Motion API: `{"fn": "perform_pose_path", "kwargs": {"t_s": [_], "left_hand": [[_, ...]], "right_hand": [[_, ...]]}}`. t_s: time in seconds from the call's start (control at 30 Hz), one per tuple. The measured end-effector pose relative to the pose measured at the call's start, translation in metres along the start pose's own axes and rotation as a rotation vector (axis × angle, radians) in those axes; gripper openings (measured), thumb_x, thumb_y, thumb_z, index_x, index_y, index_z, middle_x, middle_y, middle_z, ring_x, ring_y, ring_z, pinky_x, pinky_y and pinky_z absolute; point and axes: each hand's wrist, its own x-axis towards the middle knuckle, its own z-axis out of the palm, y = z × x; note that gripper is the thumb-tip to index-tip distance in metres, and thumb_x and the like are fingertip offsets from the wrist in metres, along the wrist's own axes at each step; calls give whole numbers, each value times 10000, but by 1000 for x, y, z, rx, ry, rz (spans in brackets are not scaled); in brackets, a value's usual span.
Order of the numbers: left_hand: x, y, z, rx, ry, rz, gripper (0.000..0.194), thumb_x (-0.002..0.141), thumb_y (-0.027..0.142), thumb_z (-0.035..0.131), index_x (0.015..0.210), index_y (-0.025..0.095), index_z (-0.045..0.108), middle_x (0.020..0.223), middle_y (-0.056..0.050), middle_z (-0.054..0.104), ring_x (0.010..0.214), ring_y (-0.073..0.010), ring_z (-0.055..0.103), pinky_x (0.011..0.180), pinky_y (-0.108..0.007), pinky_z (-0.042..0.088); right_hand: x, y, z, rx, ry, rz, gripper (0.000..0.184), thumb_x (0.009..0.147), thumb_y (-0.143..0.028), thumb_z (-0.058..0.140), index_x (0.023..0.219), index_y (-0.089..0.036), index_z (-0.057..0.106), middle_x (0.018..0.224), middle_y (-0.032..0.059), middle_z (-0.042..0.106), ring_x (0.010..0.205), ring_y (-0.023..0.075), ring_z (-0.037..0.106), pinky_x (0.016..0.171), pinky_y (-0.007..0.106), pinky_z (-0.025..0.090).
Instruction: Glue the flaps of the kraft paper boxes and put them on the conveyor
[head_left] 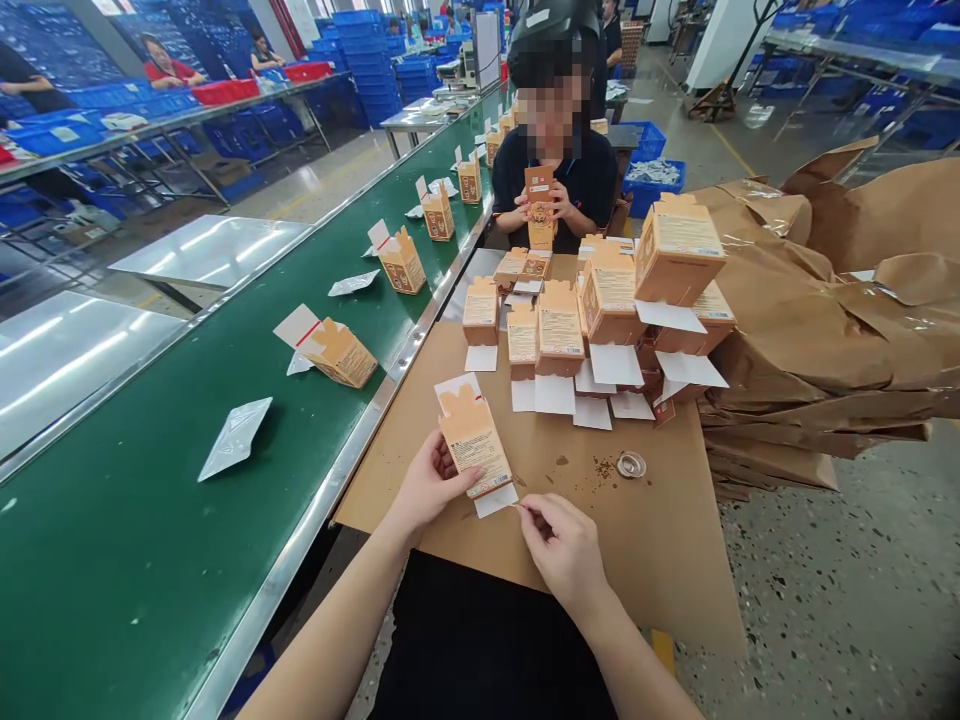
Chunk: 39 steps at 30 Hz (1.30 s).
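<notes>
My left hand (439, 478) is closed around an orange-and-brown printed cardboard box (474, 440), its thumb lying across the printed side. White flaps stick out at both ends of this box, which is tilted over the cardboard-covered table. Beside the near flap, my right hand (561, 545) is closed in a pinch. A thin, pale stick-like thing (519, 504) pokes from its fingertips and reaches the flap's edge; most of it is hidden. To the right lies a small clear round dish (631, 465), with brown specks (604, 468) scattered next to it.
Several similar boxes (561, 325) are piled farther back on the table. On the left runs a green conveyor belt (150, 560) carrying boxes and silvery sachets (235, 438). Opposite, a co-worker (592, 175) holds a box. Brown paper (825, 330) is heaped at right.
</notes>
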Motion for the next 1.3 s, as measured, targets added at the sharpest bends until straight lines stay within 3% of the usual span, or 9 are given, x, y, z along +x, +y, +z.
{"fn": "perform_pose_path", "kwargs": {"t_s": [0.17, 0.4, 0.53, 0.8, 0.9, 1.0, 1.1, 1.2, 1.3], "left_hand": [[-5, 1, 2, 19, -16, 7, 818, 689, 591, 1148, 1292, 259, 706, 1399, -176, 874, 1348, -413, 856, 1169, -574, 701], [-24, -21, 11, 184, 46, 121, 784, 707, 485, 1114, 1304, 321, 633, 1323, -95, 840, 1319, -393, 832, 1176, -580, 672], [-35, -34, 14, 277, 57, 117, 721, 725, 465, 1096, 1280, 371, 646, 1313, -105, 830, 1291, -435, 829, 1062, -574, 688], [-34, -37, 11, 374, 132, 132, 719, 683, 458, 1102, 1253, 376, 672, 1244, -112, 852, 1177, -466, 858, 948, -580, 689], [-30, -22, -24, 415, 320, 172, 805, 623, 466, 1118, 1289, 368, 675, 1279, -115, 858, 1249, -503, 847, 1045, -614, 672], [-34, -2, -84, 519, 638, 158, 894, 567, 525, 1105, 1305, 327, 640, 1334, -116, 832, 1334, -534, 818, 1151, -655, 653], [-43, 11, -147, 541, 890, 48, 978, 508, 541, 1112, 1303, 304, 596, 1342, -126, 821, 1321, -533, 820, 1164, -686, 667], [-44, 15, -191, 480, 1000, -6, 1041, 468, 502, 1130, 1320, 295, 569, 1415, -174, 809, 1335, -507, 818, 1201, -688, 668], [-33, 17, -214, 431, 1052, 3, 994, 474, 468, 1121, 1289, 307, 575, 1405, -171, 809, 1370, -505, 805, 1241, -704, 650]], "right_hand": [[2, 5, -7, -3, 2, -5, 310, 1152, -229, 644, 892, -251, 811, 735, -3, 735, 594, 140, 679, 593, 230, 588], [-13, -2, -51, -2, 75, 59, 260, 1173, -250, 688, 952, -253, 825, 759, 2, 762, 582, 141, 691, 567, 227, 586], [-24, -8, -72, 12, 122, 93, 229, 1158, -266, 733, 955, -258, 839, 758, 0, 776, 561, 138, 700, 544, 222, 577], [-27, -15, -75, 21, 95, 93, 325, 1195, -377, 702, 926, -261, 841, 727, 17, 765, 542, 156, 704, 558, 241, 614], [-31, -10, -74, 13, 110, 101, 332, 1187, -411, 724, 914, -263, 842, 734, 18, 766, 532, 148, 687, 565, 233, 615], [-41, -4, -75, -6, 130, 174, 351, 1182, -471, 743, 918, -265, 852, 738, 23, 752, 555, 155, 670, 599, 249, 618], [-49, 1, -75, -15, 161, 221, 327, 1173, -486, 765, 949, -269, 863, 773, 28, 757, 596, 161, 673, 672, 268, 628], [-48, 1, -73, -35, 184, 215, 348, 1156, -513, 795, 914, -271, 859, 748, 38, 745, 594, 174, 668, 648, 279, 615], [-38, 1, -73, -42, 194, 196, 367, 1149, -540, 803, 908, -270, 864, 735, 48, 748, 595, 187, 667, 643, 288, 624]]}}
